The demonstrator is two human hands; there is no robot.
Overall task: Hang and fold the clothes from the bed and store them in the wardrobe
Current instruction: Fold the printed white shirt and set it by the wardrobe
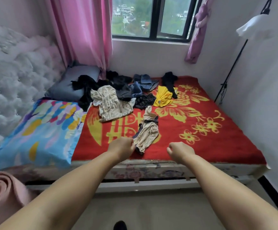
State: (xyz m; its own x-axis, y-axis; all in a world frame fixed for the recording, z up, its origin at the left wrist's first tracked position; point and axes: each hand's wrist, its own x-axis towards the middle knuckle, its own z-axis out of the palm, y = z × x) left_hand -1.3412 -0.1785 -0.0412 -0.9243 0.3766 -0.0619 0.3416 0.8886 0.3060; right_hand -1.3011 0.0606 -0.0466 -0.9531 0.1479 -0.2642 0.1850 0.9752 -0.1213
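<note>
nearest us, a pink rolled mat (pixel 0 195) lies on the floor at left. we reach both arms over the bed's near edge. our left hand (pixel 122 147) has its fingers curled, touching the near end of a beige garment (pixel 147 133); we cannot tell whether they pinch it. our right hand (pixel 179 151) hovers with fingers loosely curled, holding nothing. the red blanket (pixel 217 138) shows yellow flowers and a large yellow chinese character. further back lie a patterned shirt (pixel 110 103), a yellow top (pixel 163 96), black and blue clothes (pixel 141 83), pillows (pixel 35 130). behind, pink curtain (pixel 85 30) and window (pixel 153 17).
</note>
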